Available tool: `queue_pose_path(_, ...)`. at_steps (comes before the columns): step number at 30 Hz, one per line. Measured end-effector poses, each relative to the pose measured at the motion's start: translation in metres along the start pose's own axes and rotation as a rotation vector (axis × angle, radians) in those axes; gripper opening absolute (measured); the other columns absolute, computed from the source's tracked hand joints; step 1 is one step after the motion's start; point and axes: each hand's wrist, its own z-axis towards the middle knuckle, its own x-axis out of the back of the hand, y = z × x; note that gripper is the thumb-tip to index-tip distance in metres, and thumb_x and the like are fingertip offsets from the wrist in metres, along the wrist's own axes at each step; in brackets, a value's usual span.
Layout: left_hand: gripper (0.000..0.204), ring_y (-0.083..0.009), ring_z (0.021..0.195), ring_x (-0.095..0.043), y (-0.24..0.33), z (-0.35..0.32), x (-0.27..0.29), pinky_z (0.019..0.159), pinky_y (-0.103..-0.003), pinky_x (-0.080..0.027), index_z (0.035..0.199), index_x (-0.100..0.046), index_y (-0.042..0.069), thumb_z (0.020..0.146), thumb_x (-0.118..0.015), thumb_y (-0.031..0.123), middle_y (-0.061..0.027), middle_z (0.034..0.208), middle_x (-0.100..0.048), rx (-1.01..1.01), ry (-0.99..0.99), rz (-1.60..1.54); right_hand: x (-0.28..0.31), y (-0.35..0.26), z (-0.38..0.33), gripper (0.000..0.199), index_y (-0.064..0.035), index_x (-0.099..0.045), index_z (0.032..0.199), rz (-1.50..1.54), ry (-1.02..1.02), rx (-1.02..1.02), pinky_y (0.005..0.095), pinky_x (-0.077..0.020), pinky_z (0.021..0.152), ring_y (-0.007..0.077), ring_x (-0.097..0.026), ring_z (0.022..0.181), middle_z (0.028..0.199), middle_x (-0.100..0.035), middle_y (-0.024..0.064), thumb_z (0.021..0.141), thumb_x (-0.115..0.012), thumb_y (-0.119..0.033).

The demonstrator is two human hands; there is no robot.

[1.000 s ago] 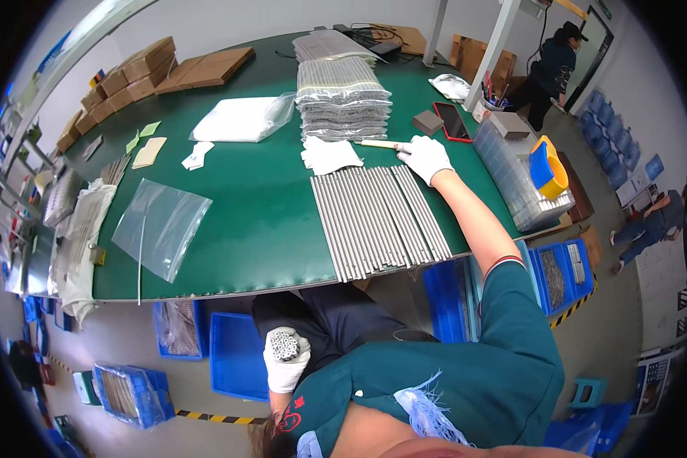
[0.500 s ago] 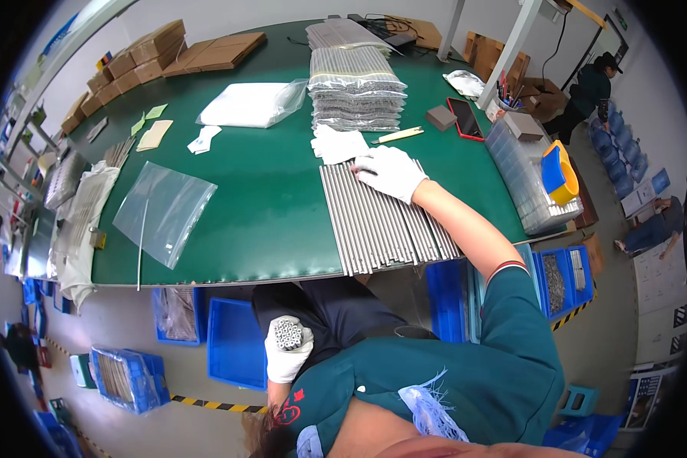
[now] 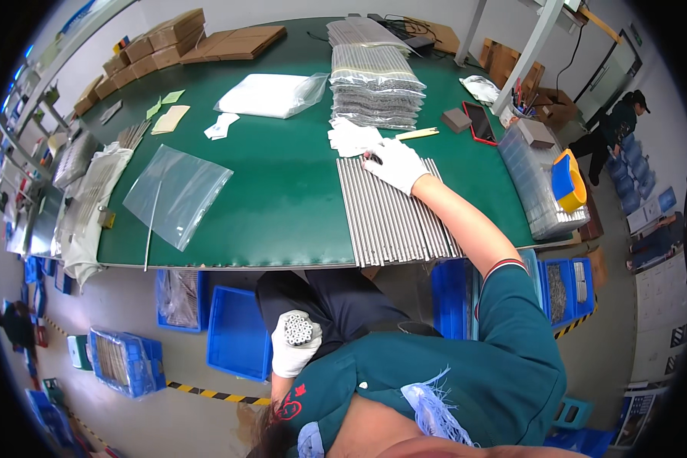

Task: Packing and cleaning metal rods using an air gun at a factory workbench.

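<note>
My left hand, in a white glove, is closed around a bundle of thin metal tubes above my lap. Their round hollow ends point up at me. On the green table, a flat row of metal tubes lies side by side, reaching to the near edge. My right hand, also gloved, rests over the far ends of this row. Its thumb and fingers are bent together at the tube ends, largely covering what they grip. Just beyond its fingertips is a crumpled white cloth.
Behind the row are stacked bags of tubes and a cutter knife. A red-edged phone and a clear bin stand right. A plastic bag with one rod lies left. Blue crates sit below; another person stands far right.
The whole view has shifted, so the table appears slightly farther right and higher. My right hand's fingertips have edged toward the far tube ends. My left hand still holds its bundle.
</note>
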Motion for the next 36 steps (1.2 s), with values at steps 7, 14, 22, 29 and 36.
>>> queue_pose_path(7,0.038,-0.0073,0.071,-0.060,0.008,0.003,-0.004,0.067,-0.024,-0.051,0.099,-0.058,0.003,0.067,-0.078,0.000,-0.0016,0.079,-0.062,-0.085,-0.005,0.146,-0.006,-0.014,0.000,0.042,-0.0144,-0.060,0.107,-0.004,0.096,0.065,0.0442,-0.0440,0.088,0.0327,-0.054,0.102,0.110,-0.056,0.0146,0.084,-0.055,-0.048)
queue_pose_path(14,0.040,-0.0076,0.072,-0.060,0.011,0.003,-0.006,0.068,-0.024,-0.051,0.100,-0.058,0.003,0.066,-0.079,0.000,-0.0018,0.080,-0.062,-0.045,-0.035,0.071,-0.019,-0.040,0.014,0.050,-0.0133,-0.061,0.112,0.048,0.070,0.134,0.0457,-0.0440,0.089,0.0359,-0.054,0.102,0.115,-0.053,0.0185,0.079,-0.061,-0.052)
queue_pose_path(22,0.041,-0.0075,0.072,-0.061,0.013,0.002,-0.007,0.069,-0.024,-0.051,0.100,-0.057,0.003,0.065,-0.078,-0.001,-0.0012,0.080,-0.062,-0.057,-0.013,0.116,-0.023,-0.032,0.013,0.044,-0.0101,-0.061,0.103,0.040,0.052,0.087,0.0446,-0.0453,0.089,0.0357,-0.054,0.106,0.114,-0.055,0.0181,0.077,-0.062,-0.045)
queue_pose_path(29,0.042,-0.0077,0.073,-0.062,0.012,0.003,-0.004,0.070,-0.024,-0.052,0.101,-0.056,0.003,0.065,-0.078,-0.001,-0.0018,0.081,-0.064,-0.041,-0.033,0.092,-0.019,-0.034,0.010,0.046,-0.0125,-0.058,0.114,0.015,0.064,0.123,0.0453,-0.0462,0.089,0.0362,-0.054,0.108,0.116,-0.054,0.0189,0.079,-0.059,-0.043)
queue_pose_path(36,0.044,-0.0083,0.075,-0.064,0.012,0.003,-0.004,0.072,-0.024,-0.053,0.104,-0.055,0.003,0.066,-0.078,-0.001,-0.0032,0.080,-0.066,-0.011,-0.068,0.020,-0.020,-0.035,0.011,0.044,-0.0143,-0.058,0.115,-0.014,0.050,0.115,0.0460,-0.0468,0.088,0.0361,-0.054,0.106,0.118,-0.053,0.0193,0.080,-0.058,-0.042)
